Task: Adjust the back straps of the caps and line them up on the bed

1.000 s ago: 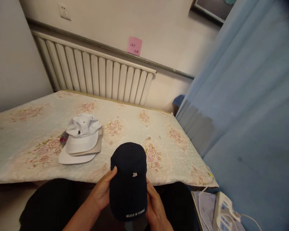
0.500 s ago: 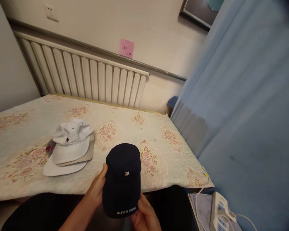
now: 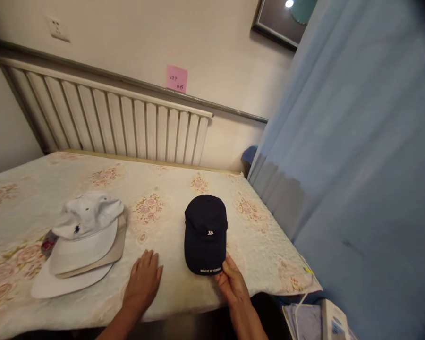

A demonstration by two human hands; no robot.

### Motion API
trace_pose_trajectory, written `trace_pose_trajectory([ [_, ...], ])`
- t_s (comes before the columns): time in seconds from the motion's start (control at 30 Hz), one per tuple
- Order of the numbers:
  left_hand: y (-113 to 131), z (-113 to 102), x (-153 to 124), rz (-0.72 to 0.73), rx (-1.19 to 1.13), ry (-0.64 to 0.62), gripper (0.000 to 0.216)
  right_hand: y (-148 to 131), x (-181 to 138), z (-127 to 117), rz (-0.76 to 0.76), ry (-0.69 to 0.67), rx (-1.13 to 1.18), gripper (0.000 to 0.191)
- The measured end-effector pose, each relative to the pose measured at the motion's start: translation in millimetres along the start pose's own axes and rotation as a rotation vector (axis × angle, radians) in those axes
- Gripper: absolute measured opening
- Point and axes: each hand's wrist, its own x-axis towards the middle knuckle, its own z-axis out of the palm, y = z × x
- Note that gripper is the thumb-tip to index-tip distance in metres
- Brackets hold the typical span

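Observation:
A navy baseball cap [image 3: 206, 238], with small white letters on its front and white lettering along the brim, is right of centre over the floral bedspread [image 3: 170, 278]. My right hand [image 3: 233, 283] pinches the front right edge of its brim, thumb on top. Palm down on the bedspread, my left hand [image 3: 143, 281] rests with nothing in it, fingers stretched out. Left of it lies a stack of caps: a white cap [image 3: 88, 252] with a small dark emblem on top, a beige cap [image 3: 118, 245] beneath, and a white brim [image 3: 71, 285] lowest.
A white radiator [image 3: 127, 120] runs along the wall behind the bed. Blue curtain [image 3: 340, 189] hangs on the right side. At the lower right, a white power strip [image 3: 335, 321] and a cable [image 3: 297, 314] sit beside the bed edge.
The navy cap has moved away from me and to the right, over the bed. My left hand has let go of it and now rests on the bedspread. The view has shifted slightly.

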Motion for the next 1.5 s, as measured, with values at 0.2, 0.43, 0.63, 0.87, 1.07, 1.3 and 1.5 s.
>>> trace_pose_trajectory([
  [0.2,1,0,-3,0.056,0.141,-0.011,0.039,-24,69,-20,-0.081,0.018,-0.023,0.047],
  [0.43,-1,1,-3,0.061,0.141,-0.021,0.038,-37,150,-43,-0.192,0.107,-0.049,0.047],
  [0.63,-3,2,-5,0.069,0.156,-0.022,0.038,-47,206,-55,-0.224,0.144,-0.052,0.043],
  [0.87,-1,1,-3,0.046,0.162,-0.055,0.039,-45,243,-66,-0.212,0.205,-0.043,0.040],
  [1.07,1,-2,-2,0.026,0.154,-0.075,0.038,-37,249,-73,-0.179,0.254,-0.075,0.039],
  [1.3,1,-1,-3,0.027,0.164,-0.060,0.038,-30,250,-69,-0.152,0.271,-0.074,0.041],
  [1.5,1,-1,-2,0.029,0.154,-0.057,0.037,-23,236,-72,-0.114,0.282,-0.089,0.039],
])
